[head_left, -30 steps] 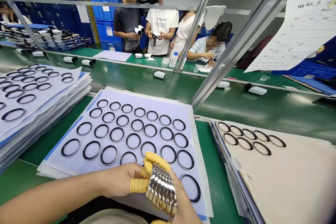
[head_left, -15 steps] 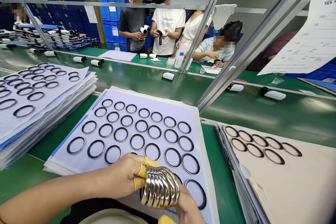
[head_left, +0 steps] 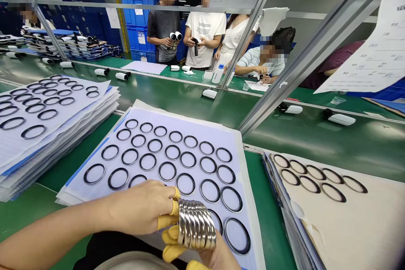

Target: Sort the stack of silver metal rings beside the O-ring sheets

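Observation:
Several shiny metal rings stand together as a stack above the near edge of the paper sheets. My right hand comes up from the bottom, closed, with the stack around its fingers; yellow finger cots show past the left end. My left hand, also in yellow finger cots, reaches in from the left with fingers curled against that end of the stack. Its fingertips are partly hidden. Under and beyond both hands, black-and-silver rings lie in rows on a white sheet.
A thick stack of sheets bearing more rings is at the left. A beige sheet with several rings lies at the right. Behind runs a green conveyor carrying white cylindrical housings. A slanted metal post rises nearby. Several people are across the line.
The ring stack has turned slightly and its rings sit closer together. Below my left hand, the yellow-covered fingertips of my right hand now show. The whole view has shifted a little.

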`<move>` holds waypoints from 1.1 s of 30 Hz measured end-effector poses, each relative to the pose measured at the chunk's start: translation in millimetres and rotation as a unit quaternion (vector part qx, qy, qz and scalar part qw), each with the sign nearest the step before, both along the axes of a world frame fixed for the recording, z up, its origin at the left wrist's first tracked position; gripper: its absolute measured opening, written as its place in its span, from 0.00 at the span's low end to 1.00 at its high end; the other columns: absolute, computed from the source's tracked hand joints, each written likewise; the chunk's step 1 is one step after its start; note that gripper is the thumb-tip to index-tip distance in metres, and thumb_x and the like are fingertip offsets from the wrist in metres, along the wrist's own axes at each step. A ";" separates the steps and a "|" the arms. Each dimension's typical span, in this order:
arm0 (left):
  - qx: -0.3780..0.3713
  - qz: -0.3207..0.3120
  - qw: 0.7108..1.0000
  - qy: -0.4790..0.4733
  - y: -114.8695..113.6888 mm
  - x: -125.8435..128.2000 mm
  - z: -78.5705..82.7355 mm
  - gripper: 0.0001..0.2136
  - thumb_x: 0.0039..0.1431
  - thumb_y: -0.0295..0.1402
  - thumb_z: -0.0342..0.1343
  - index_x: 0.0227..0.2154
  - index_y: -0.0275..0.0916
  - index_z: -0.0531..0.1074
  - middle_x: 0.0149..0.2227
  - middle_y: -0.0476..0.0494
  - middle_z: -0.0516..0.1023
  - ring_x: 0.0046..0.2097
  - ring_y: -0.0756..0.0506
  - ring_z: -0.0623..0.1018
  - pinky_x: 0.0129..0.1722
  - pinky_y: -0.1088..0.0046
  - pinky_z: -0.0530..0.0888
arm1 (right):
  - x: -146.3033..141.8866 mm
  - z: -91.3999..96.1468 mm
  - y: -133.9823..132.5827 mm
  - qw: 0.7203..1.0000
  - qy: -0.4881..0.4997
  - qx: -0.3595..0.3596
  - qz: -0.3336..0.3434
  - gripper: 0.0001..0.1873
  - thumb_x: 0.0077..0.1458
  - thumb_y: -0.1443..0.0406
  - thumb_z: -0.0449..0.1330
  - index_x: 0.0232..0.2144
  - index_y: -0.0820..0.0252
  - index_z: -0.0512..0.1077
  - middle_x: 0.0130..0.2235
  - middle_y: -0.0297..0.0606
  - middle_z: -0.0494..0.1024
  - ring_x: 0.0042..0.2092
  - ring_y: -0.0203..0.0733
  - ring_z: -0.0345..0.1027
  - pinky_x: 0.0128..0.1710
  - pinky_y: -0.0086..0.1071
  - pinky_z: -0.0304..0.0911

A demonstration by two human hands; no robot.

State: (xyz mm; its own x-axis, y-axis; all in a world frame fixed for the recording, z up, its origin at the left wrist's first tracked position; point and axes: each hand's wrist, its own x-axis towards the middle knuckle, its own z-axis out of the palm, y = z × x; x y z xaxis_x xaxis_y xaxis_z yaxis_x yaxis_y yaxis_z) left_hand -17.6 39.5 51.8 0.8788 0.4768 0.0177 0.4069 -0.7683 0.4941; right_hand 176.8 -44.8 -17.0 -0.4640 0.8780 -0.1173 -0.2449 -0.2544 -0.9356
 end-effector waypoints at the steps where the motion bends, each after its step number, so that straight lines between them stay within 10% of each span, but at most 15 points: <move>1: -0.017 -0.015 0.999 0.028 1.5 -2.9 5.2 0.06 0.57 0.25 0.54 0.25 0.38 0.69 0.29 0.50 0.73 0.29 0.49 0.73 0.31 0.76 0.68 | 2.8 2.6 3.4 0.998 -0.058 0.036 -0.006 0.28 0.42 0.51 0.69 0.45 0.55 0.73 0.44 0.46 0.80 0.44 0.57 0.75 0.47 0.51 0.67; 5: -0.246 -0.064 0.967 0.011 5.1 -5.2 8.1 0.04 0.57 0.29 0.55 0.27 0.39 0.68 0.21 0.55 0.68 0.22 0.52 0.69 0.22 0.80 0.65 | 12.8 9.8 20.2 0.965 -0.177 0.193 0.017 0.30 0.36 0.48 0.71 0.42 0.53 0.78 0.45 0.46 0.79 0.48 0.63 0.70 0.49 0.50 0.66; 8: -0.437 -0.096 0.893 -0.043 2.7 2.8 -9.7 0.18 0.62 0.48 0.48 0.34 0.37 0.70 0.22 0.51 0.72 0.19 0.52 0.70 0.22 0.80 0.68 | 18.4 7.0 20.9 0.975 -0.145 0.168 0.002 0.40 0.35 0.50 0.72 0.53 0.49 0.70 0.49 0.45 0.77 0.52 0.61 0.69 0.52 0.49 0.65; 13: -0.522 -0.076 0.836 -0.151 -6.8 17.8 -38.6 0.37 0.54 0.64 0.37 0.37 0.32 0.73 0.30 0.38 0.78 0.25 0.49 0.74 0.24 0.76 0.71 | 17.5 3.7 7.8 0.999 -0.023 0.046 -0.016 0.52 0.39 0.52 0.72 0.63 0.46 0.51 0.53 0.47 0.72 0.41 0.53 0.77 0.43 0.46 0.72; 19: -0.645 0.057 0.726 -0.231 -12.6 31.8 -39.7 0.20 0.53 0.50 0.59 0.32 0.35 0.77 0.32 0.42 0.78 0.33 0.47 0.75 0.37 0.71 0.72 | 14.0 12.6 17.7 0.976 -0.095 0.184 -0.066 0.48 0.38 0.43 0.67 0.59 0.50 0.59 0.53 0.50 0.66 0.49 0.59 0.69 0.43 0.45 0.71; 25: -0.622 0.092 0.739 -0.242 -7.3 32.3 -38.1 0.18 0.48 0.48 0.64 0.25 0.34 0.77 0.24 0.47 0.73 0.25 0.51 0.71 0.31 0.73 0.71 | 17.7 6.6 10.9 0.982 -0.048 0.164 -0.076 0.53 0.40 0.46 0.69 0.64 0.48 0.50 0.59 0.49 0.64 0.56 0.59 0.64 0.55 0.48 0.63; 33: -0.439 0.046 0.867 -0.231 -6.2 22.8 -21.9 0.23 0.57 0.51 0.54 0.21 0.33 0.73 0.28 0.45 0.70 0.32 0.49 0.71 0.34 0.73 0.71 | 14.3 1.2 2.9 0.992 0.052 0.109 -0.033 0.47 0.45 0.53 0.69 0.63 0.46 0.52 0.59 0.44 0.69 0.60 0.55 0.62 0.59 0.48 0.56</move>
